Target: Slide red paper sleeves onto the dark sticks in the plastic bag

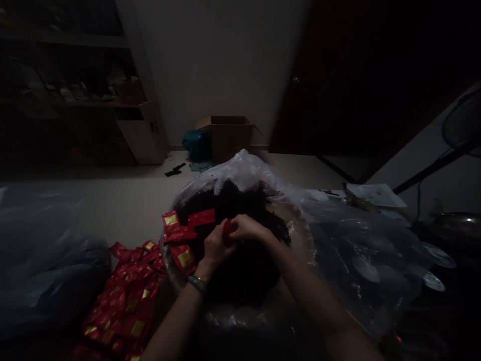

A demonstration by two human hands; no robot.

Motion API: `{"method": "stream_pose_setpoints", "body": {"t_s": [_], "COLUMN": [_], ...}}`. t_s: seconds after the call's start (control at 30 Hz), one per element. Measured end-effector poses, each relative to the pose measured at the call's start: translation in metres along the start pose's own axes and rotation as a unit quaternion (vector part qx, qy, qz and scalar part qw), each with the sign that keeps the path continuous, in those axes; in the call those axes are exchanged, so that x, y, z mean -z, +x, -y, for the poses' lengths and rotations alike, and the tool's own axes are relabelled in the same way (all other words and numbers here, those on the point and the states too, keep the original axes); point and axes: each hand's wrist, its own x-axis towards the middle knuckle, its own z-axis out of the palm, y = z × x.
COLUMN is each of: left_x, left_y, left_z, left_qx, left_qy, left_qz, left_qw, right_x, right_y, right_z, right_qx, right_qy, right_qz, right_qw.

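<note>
A small red packet (227, 231) is upright in my left hand (215, 246), whose fingers wrap round it. My right hand (248, 226) is closed at the packet's upper edge, its fingertips bent against it and partly hidden. Both hands are above a heap of dark, loose, leaf-like material (244, 281) in a wide container lined with clear plastic (246, 163). On the container's left rim lie several red packets with gold labels, among them a flat packet (202, 217) and a packet near my wrist (184, 257).
Many red packets (128, 291) are piled to the left of the container. A large plastic bag (45, 281) stands farther left, and clear plastic sheeting (361, 250) spreads to the right. Behind are an open cardboard box (232, 140), a teal bag (197, 144) and a dark door (338, 90).
</note>
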Motion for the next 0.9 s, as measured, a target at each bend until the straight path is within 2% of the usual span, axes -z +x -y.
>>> {"method": "stream_pose_setpoints", "body": {"t_s": [0.17,0.27,0.43,0.53,0.67,0.73,0.8,0.9], "left_x": [0.001,0.002,0.001,-0.001,-0.003,-0.003,-0.002,-0.001], "left_y": [0.001,0.002,0.002,0.000,-0.001,0.000,0.001,0.002], "left_z": [0.002,0.003,0.007,0.010,0.012,0.012,0.012,0.014], "left_qx": [-0.010,-0.008,-0.038,-0.042,-0.026,-0.014,0.000,0.028], "left_qy": [-0.016,-0.034,-0.059,-0.068,-0.068,-0.066,-0.071,-0.078], "left_qz": [-0.020,-0.044,-0.070,-0.070,-0.071,-0.081,-0.101,-0.143], "left_qw": [1.000,0.998,0.995,0.994,0.995,0.994,0.992,0.986], "right_x": [0.005,0.014,0.019,0.017,0.015,0.017,0.019,0.020], "right_y": [0.002,-0.001,-0.006,-0.009,-0.010,-0.010,-0.009,-0.006], "right_z": [-0.012,-0.010,0.002,0.010,0.018,0.019,0.017,0.007], "right_qx": [0.028,0.026,0.008,0.012,0.070,0.078,0.063,0.036], "right_qy": [0.125,0.182,0.204,0.151,0.088,0.112,0.179,0.269], "right_qz": [-0.027,-0.021,-0.028,-0.067,-0.151,-0.183,-0.203,-0.250], "right_qw": [0.991,0.983,0.978,0.986,0.982,0.973,0.961,0.929]}}
